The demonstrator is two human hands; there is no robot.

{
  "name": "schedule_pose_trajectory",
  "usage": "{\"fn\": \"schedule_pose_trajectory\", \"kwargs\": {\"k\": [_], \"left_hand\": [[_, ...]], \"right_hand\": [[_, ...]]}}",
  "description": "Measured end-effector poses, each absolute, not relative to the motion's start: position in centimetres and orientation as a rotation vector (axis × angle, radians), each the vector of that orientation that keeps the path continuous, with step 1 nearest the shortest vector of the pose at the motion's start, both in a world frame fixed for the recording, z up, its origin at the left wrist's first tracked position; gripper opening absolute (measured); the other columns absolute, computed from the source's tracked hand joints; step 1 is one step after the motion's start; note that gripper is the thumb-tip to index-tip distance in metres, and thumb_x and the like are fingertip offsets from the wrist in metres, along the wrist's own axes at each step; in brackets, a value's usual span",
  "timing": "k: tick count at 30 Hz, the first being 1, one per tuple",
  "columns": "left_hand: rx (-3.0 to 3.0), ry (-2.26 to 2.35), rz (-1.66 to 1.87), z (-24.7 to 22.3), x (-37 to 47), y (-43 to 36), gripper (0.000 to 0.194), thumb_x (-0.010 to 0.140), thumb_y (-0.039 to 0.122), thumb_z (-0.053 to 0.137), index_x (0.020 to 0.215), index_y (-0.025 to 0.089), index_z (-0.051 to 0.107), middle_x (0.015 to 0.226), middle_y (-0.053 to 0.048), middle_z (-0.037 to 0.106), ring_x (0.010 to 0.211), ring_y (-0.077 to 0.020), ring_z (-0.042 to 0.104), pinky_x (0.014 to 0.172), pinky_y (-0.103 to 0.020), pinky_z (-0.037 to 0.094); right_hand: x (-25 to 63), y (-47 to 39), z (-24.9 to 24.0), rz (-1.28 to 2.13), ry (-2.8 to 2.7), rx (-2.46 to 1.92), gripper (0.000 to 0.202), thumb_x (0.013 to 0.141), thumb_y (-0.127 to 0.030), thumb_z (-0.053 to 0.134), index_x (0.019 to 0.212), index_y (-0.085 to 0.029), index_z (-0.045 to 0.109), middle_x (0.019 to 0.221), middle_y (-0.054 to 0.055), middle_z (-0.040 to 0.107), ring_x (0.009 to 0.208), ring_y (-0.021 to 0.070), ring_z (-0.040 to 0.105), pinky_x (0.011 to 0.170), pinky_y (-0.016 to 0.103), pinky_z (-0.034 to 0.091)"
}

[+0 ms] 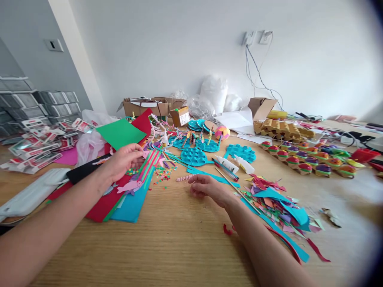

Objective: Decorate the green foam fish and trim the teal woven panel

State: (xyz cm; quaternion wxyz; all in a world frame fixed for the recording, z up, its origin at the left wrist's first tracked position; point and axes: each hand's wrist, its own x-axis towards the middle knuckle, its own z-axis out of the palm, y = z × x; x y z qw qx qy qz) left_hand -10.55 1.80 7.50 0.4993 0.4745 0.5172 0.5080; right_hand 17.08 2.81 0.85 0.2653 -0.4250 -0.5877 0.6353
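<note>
My left hand [127, 159] is over the stacked coloured sheets, its fingers pinched at a pink paper piece beside red-and-green strips [152, 162]. Just below it a pink fish-shaped cutout [130, 186] lies on the pile. My right hand [206, 186] rests low over the wooden table, fingers curled, at the end of a pink twisted piece [182, 179]; whether it grips that piece is hidden. Small confetti bits [163, 174] lie between the hands. A green sheet [121, 134] stands out behind my left hand.
Glue bottles [227, 164], markers and blue strips lie beyond my right hand. Paper scraps [278, 203] and painted egg cartons [308, 157] sit right. Blue carton pieces [193, 156] are ahead. A white power strip [32, 193] lies left; boxes [145, 107] line the wall.
</note>
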Motion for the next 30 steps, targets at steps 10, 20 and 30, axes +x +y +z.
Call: {"fn": "schedule_pose_trajectory", "kwargs": {"k": [10, 20, 30], "left_hand": [[1.19, 1.505, 1.032, 10.1, -20.2, 2.7, 0.017, 0.064, 0.018, 0.068, 0.072, 0.015, 0.053, 0.059, 0.003, 0.06, 0.055, -0.0092, 0.054, 0.052, -0.018, 0.039], [1.182, 1.501, 0.896, 9.1, -21.7, 1.5, 0.014, 0.068, 0.018, 0.066, 0.075, 0.015, 0.054, 0.067, 0.002, 0.061, 0.063, -0.0116, 0.056, 0.058, -0.02, 0.04], [1.282, 1.594, 1.029, 9.7, -19.9, 2.4, 0.018, 0.058, 0.02, 0.073, 0.067, 0.013, 0.059, 0.058, -0.002, 0.06, 0.052, -0.0142, 0.052, 0.044, -0.02, 0.035]], "right_hand": [[17.1, 2.8, 1.0, 1.713, -1.684, -1.125, 0.022, 0.067, -0.029, 0.061, 0.082, -0.015, 0.054, 0.059, -0.004, 0.054, 0.052, 0.0081, 0.048, 0.048, 0.021, 0.033], [17.2, 2.9, 0.8, 1.719, -1.735, -1.118, 0.024, 0.068, -0.033, 0.06, 0.083, -0.015, 0.053, 0.06, -0.004, 0.055, 0.052, 0.0075, 0.048, 0.048, 0.021, 0.033], [17.4, 3.0, 0.4, 1.69, -1.786, -1.128, 0.02, 0.07, -0.031, 0.057, 0.082, -0.016, 0.054, 0.062, -0.002, 0.056, 0.053, 0.008, 0.05, 0.049, 0.02, 0.036]]}}
